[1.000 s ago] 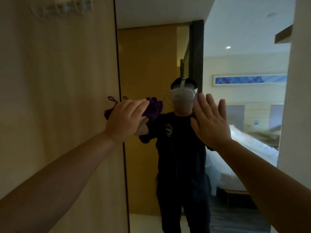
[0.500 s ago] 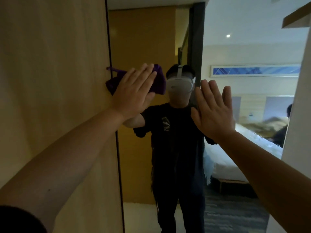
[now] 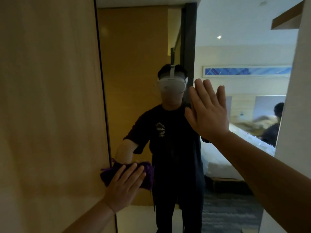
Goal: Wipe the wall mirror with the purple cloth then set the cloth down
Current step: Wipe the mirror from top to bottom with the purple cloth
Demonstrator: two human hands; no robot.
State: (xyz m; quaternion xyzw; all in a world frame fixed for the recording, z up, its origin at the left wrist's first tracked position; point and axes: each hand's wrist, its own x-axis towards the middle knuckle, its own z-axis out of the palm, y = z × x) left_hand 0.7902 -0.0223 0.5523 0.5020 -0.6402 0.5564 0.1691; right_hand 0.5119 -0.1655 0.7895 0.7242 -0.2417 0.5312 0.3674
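While left hand (image 3: 123, 187) flat-presses purple cloth (image 3: 148, 175) at mirror (image 3: 134, 81) edge, right hand (image 3: 207, 110) spread.

Your cloth (image 3: 148, 175) is deep purple against the pale tan wood panel (image 3: 50, 106). In the mirror (image 3: 134, 64) you see a black shirt (image 3: 170, 140), white bedding (image 3: 223, 158) and a blue-patterned picture (image 3: 247, 71).

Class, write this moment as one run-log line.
phase: wiping | left hand: presses purple cloth on wall mirror, low by left edge | right hand: open, raised at glass | cloth not set down
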